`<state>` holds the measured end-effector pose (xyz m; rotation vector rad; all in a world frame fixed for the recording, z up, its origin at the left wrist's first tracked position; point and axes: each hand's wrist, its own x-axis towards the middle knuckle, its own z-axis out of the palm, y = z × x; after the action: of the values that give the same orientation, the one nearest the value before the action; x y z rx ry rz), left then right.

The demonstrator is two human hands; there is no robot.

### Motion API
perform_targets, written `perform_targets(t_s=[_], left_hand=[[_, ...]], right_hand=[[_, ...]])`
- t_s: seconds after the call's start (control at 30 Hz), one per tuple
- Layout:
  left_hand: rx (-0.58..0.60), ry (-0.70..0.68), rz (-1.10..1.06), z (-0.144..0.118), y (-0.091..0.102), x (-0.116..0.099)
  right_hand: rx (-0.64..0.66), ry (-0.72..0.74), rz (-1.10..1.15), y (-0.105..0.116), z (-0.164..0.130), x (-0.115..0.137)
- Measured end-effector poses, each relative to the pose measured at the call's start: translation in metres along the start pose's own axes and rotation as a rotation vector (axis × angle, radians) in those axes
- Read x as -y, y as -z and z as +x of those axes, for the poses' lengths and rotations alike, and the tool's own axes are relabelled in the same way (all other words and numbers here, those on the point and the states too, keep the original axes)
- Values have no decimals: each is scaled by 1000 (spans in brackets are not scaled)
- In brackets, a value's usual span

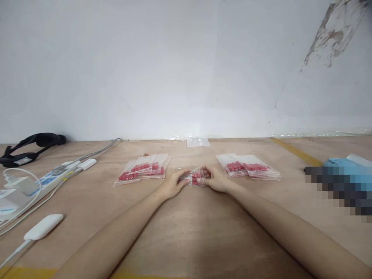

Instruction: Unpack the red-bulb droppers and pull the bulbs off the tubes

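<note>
Clear plastic bags (198, 178) with small red pieces inside are held between my two hands at the middle of the table. My left hand (173, 183) grips their left side, thumb in front and fingers behind. On the right side, my right hand (214, 178) pinches the plastic. How many bags are in the hands I cannot tell. To the left lies a spread pile of similar zip bags (143, 169) with red pieces. Another such pile of zip bags (248, 166) lies to the right, its bags overlapping.
A flat clear bag (198, 142) lies by the wall. On the left are a power strip (48, 180) with plugs and cables, a white adapter (43, 226) and a black strap (31, 147). At right sits a blue item (338, 162), partly pixelated, near yellow tape (296, 151).
</note>
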<state>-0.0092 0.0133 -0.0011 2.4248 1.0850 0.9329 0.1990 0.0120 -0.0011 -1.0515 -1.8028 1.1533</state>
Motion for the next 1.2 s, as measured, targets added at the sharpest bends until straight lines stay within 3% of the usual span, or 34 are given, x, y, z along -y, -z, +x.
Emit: perform_targets(t_s=[0.1,0.3,0.57,0.73,0.83,0.97,1.03,1.1,1.13,1.2], left_hand=[[19,15,-17,0,0,1],[32,36,-27,0,1,1],[22,36,-36,0,1,-1],[14,61,-10,0,1,0],[9,87,5,0,2,1],[-6,75,50,-1,3,1],[-27,75,121,-3,3,0],[-47,72,183,-4,2,-2],[-52,70,204,-4,2,-3],[-47,65,223,-4,2,-5]], right_hand=[[66,17,-95,1,3,-1],[49,70,-349,11,-1,13],[171,49,-140,12,0,10],[71,13,-86,22,-1,16],[36,-89,20,30,-2,22],[-158,-193,94,50,-1,28],[-319,-124,-39,64,-2,31],[-479,57,-276,74,-5,30],[-517,163,-410,77,-7,28],[-470,331,-674,76,-12,20]])
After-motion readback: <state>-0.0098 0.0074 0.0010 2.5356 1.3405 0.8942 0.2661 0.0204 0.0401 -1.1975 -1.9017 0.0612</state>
